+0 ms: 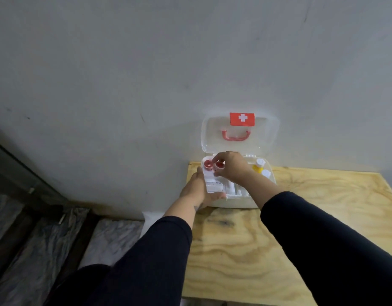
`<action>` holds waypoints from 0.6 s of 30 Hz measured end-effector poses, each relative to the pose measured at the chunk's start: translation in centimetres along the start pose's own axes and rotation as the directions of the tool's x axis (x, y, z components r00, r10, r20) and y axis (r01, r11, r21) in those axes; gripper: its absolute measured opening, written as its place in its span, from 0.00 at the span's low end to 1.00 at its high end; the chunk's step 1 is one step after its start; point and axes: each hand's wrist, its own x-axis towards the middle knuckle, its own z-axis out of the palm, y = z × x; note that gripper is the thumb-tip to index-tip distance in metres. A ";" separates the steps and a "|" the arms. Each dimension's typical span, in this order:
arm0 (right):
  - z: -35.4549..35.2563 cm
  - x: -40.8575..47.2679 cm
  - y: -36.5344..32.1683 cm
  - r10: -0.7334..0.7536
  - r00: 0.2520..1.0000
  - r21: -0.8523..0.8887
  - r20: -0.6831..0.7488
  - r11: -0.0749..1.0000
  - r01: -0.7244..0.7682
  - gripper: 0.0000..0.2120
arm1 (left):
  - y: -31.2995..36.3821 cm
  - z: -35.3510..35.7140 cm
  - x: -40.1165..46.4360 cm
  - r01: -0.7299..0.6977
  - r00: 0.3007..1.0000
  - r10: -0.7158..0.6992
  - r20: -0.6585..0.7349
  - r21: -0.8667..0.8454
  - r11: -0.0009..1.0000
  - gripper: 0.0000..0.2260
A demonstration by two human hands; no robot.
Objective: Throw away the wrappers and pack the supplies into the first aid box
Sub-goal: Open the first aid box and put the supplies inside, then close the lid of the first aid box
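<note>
At the open first aid box [234,203] on the plywood table [323,217], the right hand [231,167] lowers a red-capped bottle [219,166], fingers pinched around it, toward the box's ten-o'clock corner beside another red-capped bottle [207,165], while the left hand [197,188], fingers spread flat, steadies the box's nine-o'clock wall.

The scene is lit dimly and evenly by soft, diffuse light; no source is seen. The wall [146,74] is rendered flat grey, darkening toward the far left corner. The brightest area is formed by the clear lid [265,138] of the first aid box [232,204], where detail is washed out by a pale haze. Soft shadows are cast on the plywood table [323,206] beneath the sleeves [323,250], which are rendered near black without texture. Overall sharpness is low, and small items are smeared. Wide-angle bending is evident at the edges.
</note>
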 end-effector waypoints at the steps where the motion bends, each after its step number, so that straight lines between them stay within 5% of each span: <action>1: 0.2 -0.2 -0.1 -0.010 1.000 -0.018 0.004 1.000 0.010 0.14 | -0.2 0.1 0.2 0.008 1.000 -0.008 -0.009 0.012 1.000 0.51; 14: 2.0 0.1 -0.5 0.064 0.996 -0.023 -0.064 0.998 -0.065 0.17 | -0.5 0.4 0.6 -0.041 0.999 0.041 0.014 0.011 0.999 0.33; 18: 1.2 -0.2 -0.3 0.085 0.996 0.017 -0.023 0.996 -0.085 0.22 | -0.2 0.0 0.5 -0.014 1.000 0.015 -0.009 0.067 0.998 0.40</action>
